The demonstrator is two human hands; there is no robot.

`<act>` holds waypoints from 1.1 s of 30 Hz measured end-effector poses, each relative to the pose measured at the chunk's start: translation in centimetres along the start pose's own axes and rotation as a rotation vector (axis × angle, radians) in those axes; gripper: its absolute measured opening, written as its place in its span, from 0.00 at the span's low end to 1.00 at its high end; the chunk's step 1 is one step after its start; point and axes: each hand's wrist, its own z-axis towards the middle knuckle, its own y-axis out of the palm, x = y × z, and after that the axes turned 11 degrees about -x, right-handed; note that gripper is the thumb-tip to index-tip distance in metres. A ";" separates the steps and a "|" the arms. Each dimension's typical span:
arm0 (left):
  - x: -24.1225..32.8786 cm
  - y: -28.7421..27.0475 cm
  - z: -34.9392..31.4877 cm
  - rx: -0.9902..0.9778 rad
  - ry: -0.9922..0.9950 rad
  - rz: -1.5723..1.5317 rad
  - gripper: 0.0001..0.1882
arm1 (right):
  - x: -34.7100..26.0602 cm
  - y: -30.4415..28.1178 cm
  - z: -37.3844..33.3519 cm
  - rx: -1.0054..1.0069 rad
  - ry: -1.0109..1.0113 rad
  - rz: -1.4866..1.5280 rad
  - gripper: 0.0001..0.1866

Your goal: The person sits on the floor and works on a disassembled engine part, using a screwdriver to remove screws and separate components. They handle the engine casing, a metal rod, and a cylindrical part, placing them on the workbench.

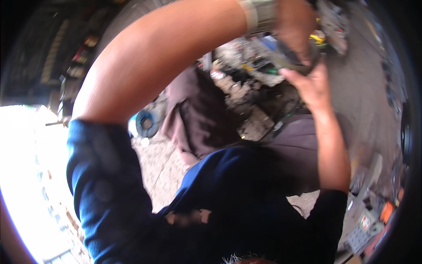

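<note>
My left arm crosses the upper part of the view from the left, a watch [263, 15] on its wrist. My left hand [299, 33] is smeared by motion and its fingers reach down onto a dark object with a curved edge [288, 57]. From below, my right hand [314, 86] closes on the same object, thumb on one side and fingers on the other. Blur and my left hand hide most of it, so I cannot tell its kind. A yellow and black thing [318, 38] shows just beside my left hand; whether they touch is unclear.
Scattered scraps and small parts [246, 94] cover the ground between my legs. A blue ring-shaped coil [146, 123] lies by one knee. On the right are a grey box with a socket-like face [365, 226] and an orange thing [387, 212].
</note>
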 end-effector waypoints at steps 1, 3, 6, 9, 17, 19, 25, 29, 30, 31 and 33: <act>0.7 -0.2 0.2 -0.001 0.026 0.094 0.37 | 0.2 -0.4 -0.6 0.094 0.051 -0.078 0.38; 1.5 0.7 -1.8 -0.016 0.000 0.205 0.36 | -0.4 1.3 -0.5 0.104 0.056 -0.012 0.38; 2.1 0.4 -1.8 0.006 0.046 0.322 0.34 | -0.5 0.5 -0.4 0.075 0.079 -0.099 0.37; 2.5 0.1 -2.1 0.020 0.060 0.387 0.33 | -0.7 0.4 -0.4 0.068 0.096 -0.130 0.37; 3.8 -0.7 -1.9 0.132 -0.036 0.433 0.30 | -1.6 0.6 -0.5 0.129 0.062 -0.095 0.34; 3.8 -0.7 -2.1 0.149 -0.047 0.435 0.29 | -1.6 0.4 -0.5 0.092 0.072 -0.097 0.36; 3.0 -0.1 -2.8 0.135 0.044 0.406 0.28 | -1.5 -0.1 -0.5 -0.007 0.093 -0.124 0.40; 2.7 0.3 -2.9 0.197 0.111 0.360 0.28 | -0.9 -0.2 -1.0 -0.010 0.075 -0.065 0.41; 2.6 0.3 -3.3 0.201 0.094 0.321 0.28 | -1.1 -0.1 -1.0 -0.014 0.069 -0.062 0.42; 2.6 0.3 -3.6 0.207 0.079 0.283 0.28 | -1.3 0.0 -1.0 -0.017 0.064 -0.060 0.42; 2.7 0.2 -4.6 0.171 0.013 0.169 0.28 | -1.3 0.2 -1.0 -0.030 0.051 -0.049 0.42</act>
